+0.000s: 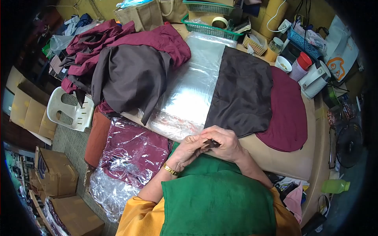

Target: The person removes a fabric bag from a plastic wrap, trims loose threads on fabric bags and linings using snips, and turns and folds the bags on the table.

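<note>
Both my hands meet at the near edge of the table. My left hand (188, 148) and my right hand (223, 142) are closed around a small piece of dark cloth (212, 144), mostly hidden by the fingers. Just beyond them lies a flat black cloth (242, 92), partly over a maroon cloth (287, 112) on its right. To the left of the black cloth is a stack of clear plastic sheets (191, 84). A heap of maroon cloth (167, 41) and black cloth (132, 76) covers the left part of the table.
A maroon bundle in clear plastic (134, 147) sits left of my arms. Green baskets (212, 29), a white bowl (282, 64) and a red cup (304, 61) stand at the back. A white plastic chair (71, 108) and cardboard boxes (59, 173) are at the left.
</note>
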`<state>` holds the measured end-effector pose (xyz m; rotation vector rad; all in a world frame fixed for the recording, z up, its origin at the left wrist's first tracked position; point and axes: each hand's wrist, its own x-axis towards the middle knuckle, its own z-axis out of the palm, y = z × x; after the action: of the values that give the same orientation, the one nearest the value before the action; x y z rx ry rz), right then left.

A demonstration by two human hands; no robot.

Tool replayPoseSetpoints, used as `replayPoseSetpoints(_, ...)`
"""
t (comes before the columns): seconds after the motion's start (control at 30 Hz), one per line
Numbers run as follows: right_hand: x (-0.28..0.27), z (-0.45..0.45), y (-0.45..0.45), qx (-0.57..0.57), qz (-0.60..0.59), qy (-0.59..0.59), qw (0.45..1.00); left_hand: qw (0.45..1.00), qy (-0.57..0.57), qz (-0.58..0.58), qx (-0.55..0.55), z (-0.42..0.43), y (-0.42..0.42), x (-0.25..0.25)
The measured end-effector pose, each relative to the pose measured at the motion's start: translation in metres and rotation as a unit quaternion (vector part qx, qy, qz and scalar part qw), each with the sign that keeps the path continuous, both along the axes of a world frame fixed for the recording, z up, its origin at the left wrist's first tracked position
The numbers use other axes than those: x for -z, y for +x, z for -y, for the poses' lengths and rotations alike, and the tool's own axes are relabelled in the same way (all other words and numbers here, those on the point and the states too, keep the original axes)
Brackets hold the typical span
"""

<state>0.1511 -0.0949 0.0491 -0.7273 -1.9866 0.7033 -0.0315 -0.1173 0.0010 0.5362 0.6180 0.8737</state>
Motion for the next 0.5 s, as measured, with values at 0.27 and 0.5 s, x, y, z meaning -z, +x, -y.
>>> replayPoseSetpoints(0.27, -0.009, -0.020, 0.040, 0.202, -0.154, -0.088, 0.963, 0.958, 0.105, 0.199, 0.178, 0.012, -0.010, -0.047)
replayPoseSetpoints(0.5, -0.011, -0.018, 0.039, 0.201, -0.087, -0.067, 0.973, 0.889, 0.036, 0.455, -0.022, 0.015, -0.068, -0.010)
